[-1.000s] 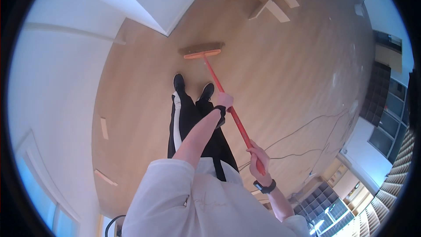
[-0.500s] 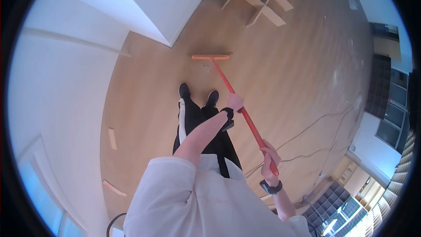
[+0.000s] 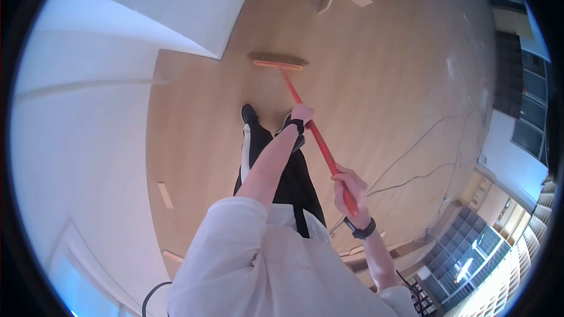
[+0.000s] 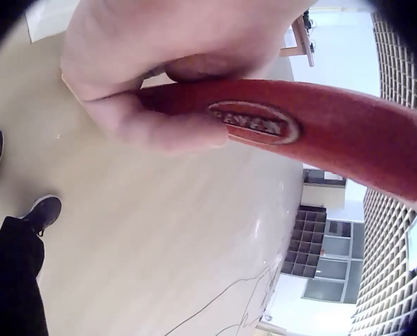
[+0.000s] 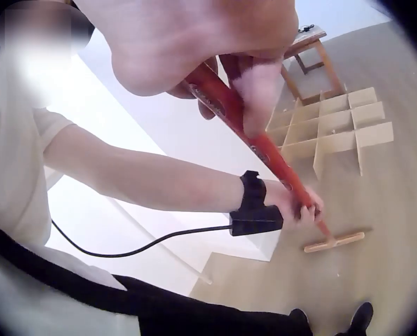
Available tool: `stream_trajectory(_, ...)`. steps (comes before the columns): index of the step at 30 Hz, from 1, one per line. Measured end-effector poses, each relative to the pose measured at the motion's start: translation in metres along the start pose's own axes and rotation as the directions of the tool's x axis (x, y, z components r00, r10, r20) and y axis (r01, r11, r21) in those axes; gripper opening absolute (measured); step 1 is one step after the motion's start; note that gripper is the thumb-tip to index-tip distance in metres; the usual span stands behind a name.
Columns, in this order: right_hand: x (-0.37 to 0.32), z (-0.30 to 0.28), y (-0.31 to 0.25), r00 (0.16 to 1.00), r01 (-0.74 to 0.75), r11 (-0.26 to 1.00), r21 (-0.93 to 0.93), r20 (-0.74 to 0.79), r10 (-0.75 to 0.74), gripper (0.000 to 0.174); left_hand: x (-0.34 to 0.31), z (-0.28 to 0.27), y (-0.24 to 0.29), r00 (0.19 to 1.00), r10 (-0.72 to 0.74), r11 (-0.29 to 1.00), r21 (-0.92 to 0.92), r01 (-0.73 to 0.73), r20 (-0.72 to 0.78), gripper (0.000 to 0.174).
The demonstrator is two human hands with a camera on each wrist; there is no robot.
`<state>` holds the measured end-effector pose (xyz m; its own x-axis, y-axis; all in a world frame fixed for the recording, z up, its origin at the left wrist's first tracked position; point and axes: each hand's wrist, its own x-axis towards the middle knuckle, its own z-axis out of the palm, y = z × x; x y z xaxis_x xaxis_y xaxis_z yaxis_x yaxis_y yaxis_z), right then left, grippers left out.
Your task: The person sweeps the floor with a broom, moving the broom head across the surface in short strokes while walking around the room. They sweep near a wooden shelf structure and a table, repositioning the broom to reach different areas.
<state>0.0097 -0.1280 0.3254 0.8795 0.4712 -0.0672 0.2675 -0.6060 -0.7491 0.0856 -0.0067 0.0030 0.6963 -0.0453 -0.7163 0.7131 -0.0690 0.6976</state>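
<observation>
In the head view a long red broom handle (image 3: 322, 144) slopes down to an orange broom head (image 3: 278, 65), with dark bristles showing along its far side at the floor. My left hand (image 3: 302, 114) grips the handle partway down; in the left wrist view its fingers (image 4: 163, 129) curl round the red shaft beside an oval label. Near the top end, my right hand (image 3: 351, 191) wraps the handle, the end poking out past the palm. From the right wrist camera, the broom head (image 5: 335, 242) appears beyond the left hand (image 5: 308, 210).
A white wall corner (image 3: 218, 56) juts out left of the broom head. Wooden divider panels (image 5: 335, 126) stand on the floor ahead, with a wooden table (image 5: 313, 66) behind. Thin cables (image 3: 411, 149) trail across the floor at right; a short wood strip (image 3: 165, 195) lies at left.
The broom head has moved a little farther from the feet and away from the wall corner. Both hands keep hold of the handle, and the head view has shifted slightly.
</observation>
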Motion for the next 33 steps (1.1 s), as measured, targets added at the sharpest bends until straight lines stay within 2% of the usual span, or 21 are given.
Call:
stream_trajectory(2,-0.005,0.002,-0.008,0.997,-0.034,0.999,-0.003,0.072,0.034,0.013,0.012,0.005,-0.036,0.984,0.119,0.954,0.258,-0.150,0.132,0.021)
stream_trajectory(3,-0.005,0.007,-0.010,0.998,-0.007,1.000,-0.001,0.063,0.007,0.013,0.004,0.005,-0.038,1.000,-0.029,0.999,0.038,0.029,-0.001,0.020)
stream_trajectory(4,-0.006,0.009,-0.012,0.998,0.001,1.000,0.002,0.062,-0.001,0.013,-0.011,0.002,-0.034,0.975,-0.200,0.963,-0.207,0.176,-0.102,0.020)
stream_trajectory(5,-0.001,0.006,-0.017,0.997,0.012,1.000,0.003,0.077,-0.013,0.013,0.017,0.008,-0.076,0.998,0.057,0.977,0.205,-0.055,-0.003,0.020)
stream_trajectory(6,-0.001,0.003,-0.023,0.996,0.023,1.000,0.001,0.090,-0.023,0.013,0.007,0.003,-0.067,0.998,0.063,0.976,0.210,-0.059,-0.014,0.020)
stream_trajectory(8,-0.004,-0.008,-0.039,0.995,0.011,1.000,0.013,0.103,-0.012,0.012,-0.030,-0.005,-0.032,0.990,-0.137,0.987,-0.093,0.133,-0.038,0.020)
stream_trajectory(9,0.001,0.002,-0.027,0.996,0.019,1.000,-0.007,0.092,-0.018,0.012,-0.024,-0.007,-0.028,0.974,-0.222,0.925,-0.308,0.221,0.031,0.019)
stream_trajectory(10,0.002,-0.001,-0.028,0.996,0.034,0.999,-0.013,0.079,-0.033,0.012,-0.031,-0.008,-0.023,0.976,-0.214,0.926,-0.312,0.211,0.025,0.019)
stream_trajectory(12,0.007,-0.012,-0.034,0.993,0.087,0.996,-0.032,0.086,-0.084,0.012,-0.039,-0.011,-0.007,0.982,-0.100,0.906,-0.394,0.156,0.159,0.017)
stream_trajectory(14,0.003,-0.015,-0.032,0.988,0.129,0.991,-0.046,0.092,-0.125,0.013,-0.049,-0.019,0.010,0.990,-0.080,0.928,-0.353,0.117,0.117,0.013)
stream_trajectory(16,0.002,-0.017,-0.029,0.992,0.109,0.994,-0.001,0.066,-0.109,0.015,-0.053,-0.020,0.013,0.988,-0.142,0.828,-0.539,0.156,0.067,0.018)
stream_trajectory(17,0.004,-0.019,-0.029,0.990,0.124,0.992,-0.006,0.063,-0.123,0.015,-0.054,-0.022,0.015,0.990,-0.129,0.828,-0.543,0.140,0.060,0.018)
stream_trajectory(19,0.016,-0.023,-0.031,0.983,0.169,0.985,0.026,0.073,-0.170,0.015,-0.050,-0.035,0.014,0.980,-0.200,0.713,-0.687,0.140,-0.007,0.015)
stream_trajectory(20,0.020,-0.021,-0.030,0.981,0.181,0.983,0.030,0.062,-0.183,0.015,-0.048,-0.044,0.011,0.982,-0.189,0.720,-0.682,0.126,-0.019,0.015)
stream_trajectory(22,0.028,-0.016,-0.024,0.973,0.200,0.972,0.122,0.090,-0.212,0.017,-0.052,-0.061,0.001,0.974,-0.172,0.712,-0.702,0.020,-0.146,0.016)
stream_trajectory(24,0.040,-0.008,-0.019,0.966,0.214,0.963,0.162,0.110,-0.233,0.019,-0.054,-0.078,-0.013,0.969,-0.185,0.688,-0.725,0.008,-0.165,0.018)
stream_trajectory(26,0.048,-0.004,-0.011,0.957,0.225,0.955,0.192,0.143,-0.254,0.021,-0.044,-0.078,-0.037,0.927,-0.231,0.775,-0.632,-0.007,-0.294,0.017)
stream_trajectory(29,0.059,-0.003,0.002,0.914,0.237,0.941,0.241,0.272,-0.300,0.025,-0.066,-0.082,-0.022,0.907,-0.284,0.747,-0.665,0.007,-0.310,0.021)
stream_trajectory(33,0.055,-0.007,0.019,0.899,0.325,0.920,0.219,0.231,-0.373,0.022,-0.070,-0.069,-0.025,0.906,-0.286,0.735,-0.678,-0.001,-0.311,0.022)
